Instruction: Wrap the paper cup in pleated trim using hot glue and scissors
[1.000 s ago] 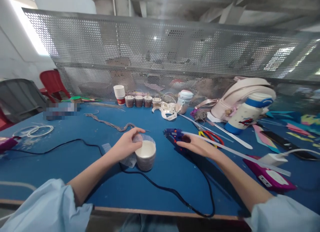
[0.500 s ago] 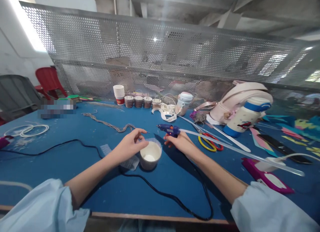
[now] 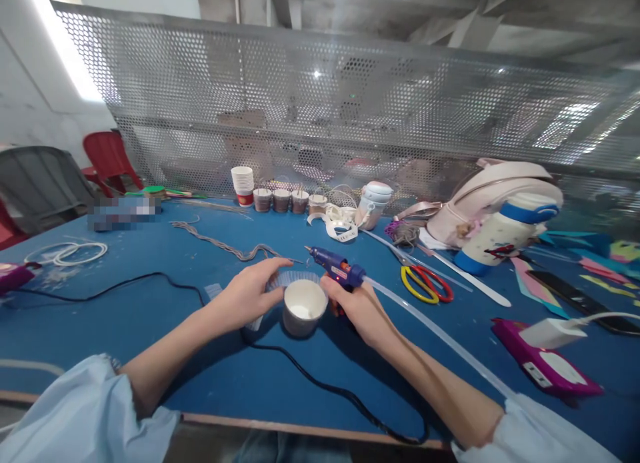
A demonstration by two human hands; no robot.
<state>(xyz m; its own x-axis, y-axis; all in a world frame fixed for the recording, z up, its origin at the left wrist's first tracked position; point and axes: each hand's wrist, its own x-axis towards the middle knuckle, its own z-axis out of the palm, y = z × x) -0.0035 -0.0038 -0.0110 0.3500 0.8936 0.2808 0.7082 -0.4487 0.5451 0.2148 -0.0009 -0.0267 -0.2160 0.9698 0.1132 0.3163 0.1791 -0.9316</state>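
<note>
A grey-sided paper cup (image 3: 300,323) with a pale inside stands upright on the blue table between my hands. Behind its rim curves a thin, pleated whitish strip (image 3: 299,276); more of it shows under my left wrist. My left hand (image 3: 250,288) is curled at the cup's left side, with the strip between its thumb and forefinger; the other fingertips are hidden. My right hand (image 3: 357,306) grips a blue glue gun (image 3: 336,266), its nozzle pointing left above the strip. The right thumb is at the cup's right rim. A long clear glue stick (image 3: 425,322) trails from the gun.
A black cord (image 3: 320,382) loops across the table in front. Scissors (image 3: 425,284), a magenta power strip (image 3: 545,360), a phone (image 3: 575,300) and a bottle (image 3: 505,240) lie on the right. Stacked cups (image 3: 243,183), finished-looking cups (image 3: 281,200) and grey yarn (image 3: 220,243) are farther back.
My right hand has come left to the cup's rim, and the glue gun's nozzle has moved left. The left hand is around the strip beside the cup. The view has shifted slightly.
</note>
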